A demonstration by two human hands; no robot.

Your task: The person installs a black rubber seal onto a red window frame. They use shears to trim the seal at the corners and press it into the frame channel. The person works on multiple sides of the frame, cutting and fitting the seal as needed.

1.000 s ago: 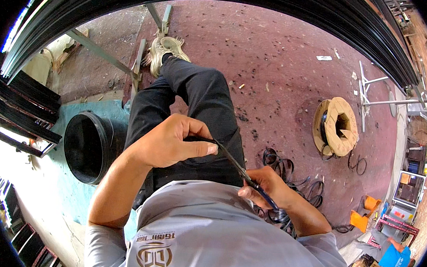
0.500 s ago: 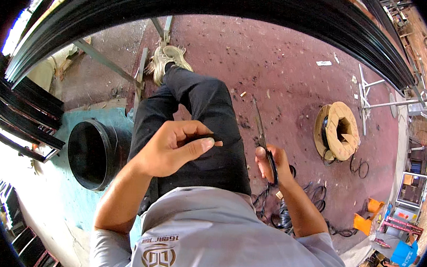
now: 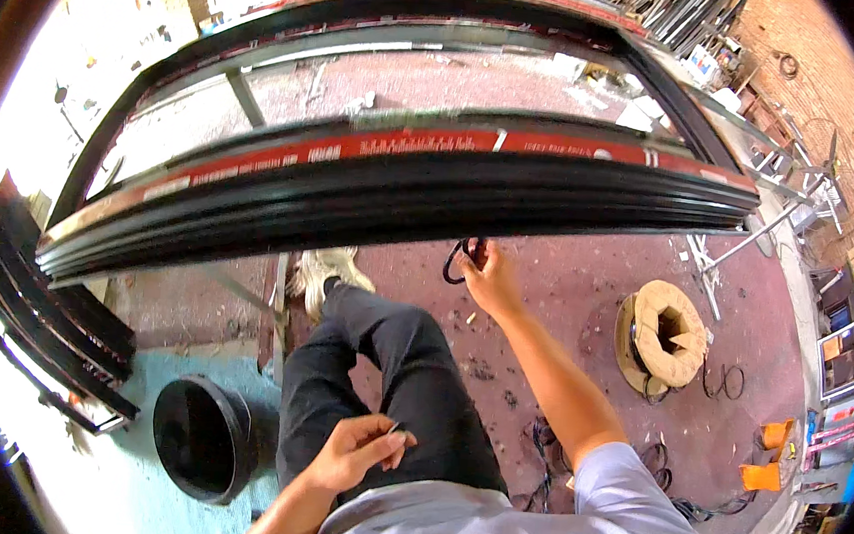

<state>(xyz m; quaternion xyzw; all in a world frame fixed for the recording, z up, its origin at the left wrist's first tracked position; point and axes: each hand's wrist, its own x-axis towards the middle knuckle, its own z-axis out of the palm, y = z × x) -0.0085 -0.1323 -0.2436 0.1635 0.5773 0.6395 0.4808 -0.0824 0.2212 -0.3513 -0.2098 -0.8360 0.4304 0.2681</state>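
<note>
My left hand (image 3: 364, 451) is over my lap, thumb and fingers pinched together. A small dark strip (image 3: 394, 428) pokes out between its fingertips; most of it is hidden. My right hand (image 3: 491, 277) reaches forward to the lower edge of a black profile frame (image 3: 432, 202). Its fingers are closed on the scissors (image 3: 450, 264), whose black looped handle shows beside them. The blades are out of sight, apparently behind the frame. Red printed tape runs along the frame's upper face.
A black bucket (image 3: 195, 440) stands at my left on a teal mat. On the reddish floor at right is a cardboard spool (image 3: 670, 336). Black cord (image 3: 662, 471) lies in loose loops by my right side. Curved black profiles (image 3: 54, 288) are stacked at far left.
My right hand has moved forward with the scissors, from beside my thigh to the frame. My left hand has dropped closer to my lap. The view has tilted up, showing more of the frame.
</note>
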